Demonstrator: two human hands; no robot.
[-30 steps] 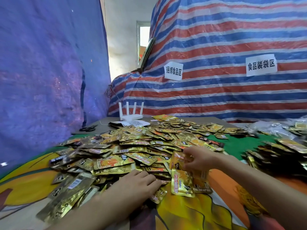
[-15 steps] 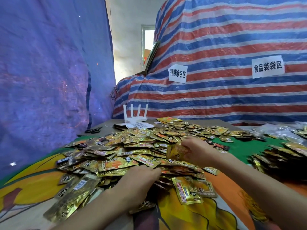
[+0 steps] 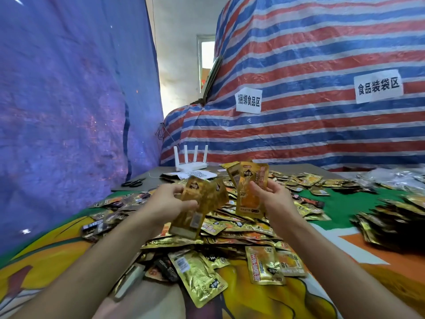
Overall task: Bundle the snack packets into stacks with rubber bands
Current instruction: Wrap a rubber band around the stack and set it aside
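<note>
Holding: both hands are raised over the heap at frame centre, each with a bunch of gold snack packets.
Left hand (image 3: 165,203): centre-left. Grip clamped on the left bunch (image 3: 203,203), thumb across the near face and fingers behind.
Left bunch: several packets fanned and tilted, lower end pointing down at the heap. Motion-blurred, so the print is unreadable and I can't count them.
Right hand (image 3: 273,199): just right of centre. Grip clamped on the right bunch (image 3: 250,189), thumb on the front face.
Right bunch: roughly upright, printed orange-and-gold side facing the camera, with more packets fanned out behind the front one.
Gap: the inner edges of the two bunches are close. I can't tell whether they touch.
Loose pile (image 3: 230,233): gold packets spread from lower centre back to the far edge, overlapping and lying at all angles. A few singles lie at the near edge, below the hands.
Tabletop (image 3: 264,302): covered with a printed sheet, yellow and orange in the near part and green at middle right.
Side heap (image 3: 395,217): darker mass of packets at the right edge, apart from the main pile.
Far edge: white router (image 3: 190,165) with four antennas. A paper sheet (image 3: 195,174) with a QR code lies just in front of it, and black scissors (image 3: 132,183) lie to its left.
Backdrop: blue tarp (image 3: 69,111) fills the left of the frame. The striped tarp (image 3: 322,139) on the right carries two paper signs (image 3: 249,100).
</note>
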